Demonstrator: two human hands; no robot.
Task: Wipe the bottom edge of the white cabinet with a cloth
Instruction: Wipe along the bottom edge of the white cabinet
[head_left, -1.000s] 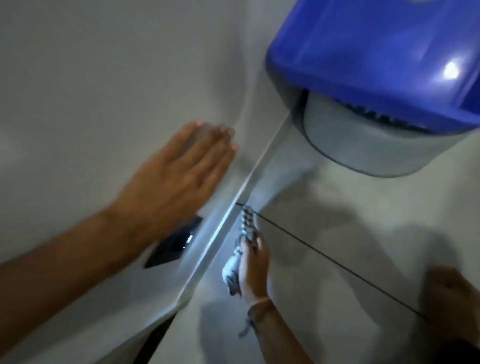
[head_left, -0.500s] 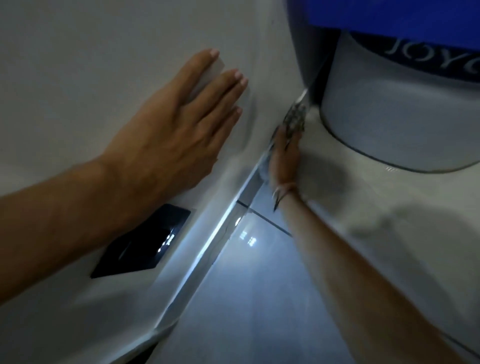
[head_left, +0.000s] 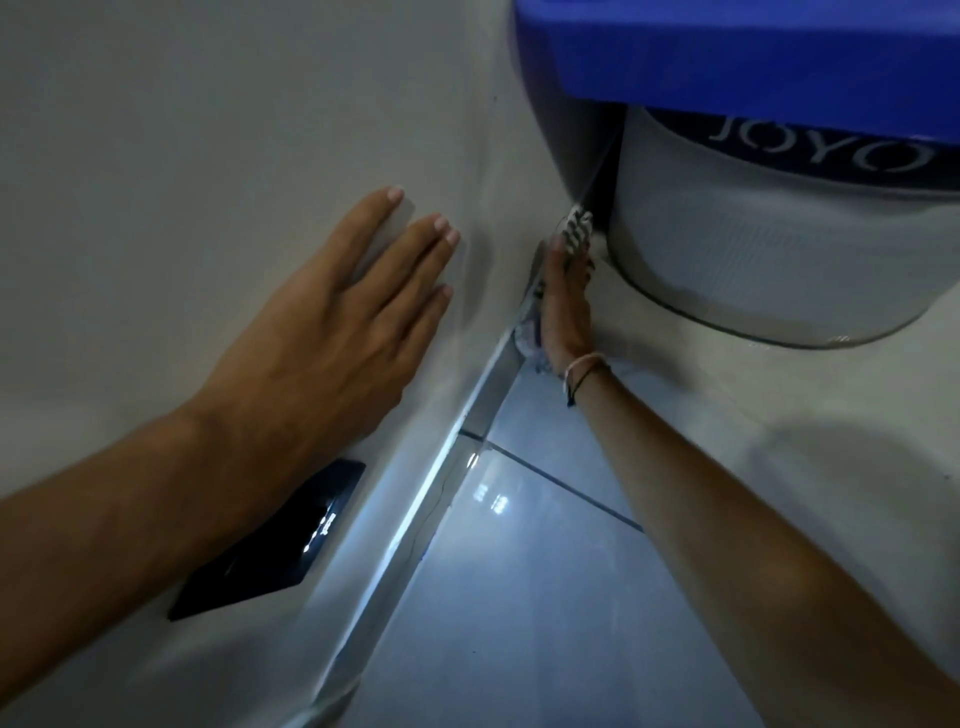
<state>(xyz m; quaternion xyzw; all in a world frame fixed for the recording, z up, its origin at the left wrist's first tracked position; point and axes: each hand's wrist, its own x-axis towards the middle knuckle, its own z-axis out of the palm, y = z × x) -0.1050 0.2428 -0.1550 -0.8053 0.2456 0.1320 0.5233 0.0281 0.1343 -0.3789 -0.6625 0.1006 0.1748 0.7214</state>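
At the far end of the white cabinet's bottom edge (head_left: 483, 400), the right hand (head_left: 566, 306), fingers together, presses the striped grey cloth (head_left: 577, 228) beside the blue-lidded white bucket (head_left: 769, 234), where it may snag, while the left hand (head_left: 332, 322) rests spread flat.

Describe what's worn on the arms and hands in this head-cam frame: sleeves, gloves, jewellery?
Both forearms are bare to the frame edge: no sleeves and no gloves in view. The left hand shows no rings or watch, and its nails look short and unpainted. The right hand has thin cord bracelets at the wrist, one pale, one dark, with a short dark end hanging down. No other markings visible.
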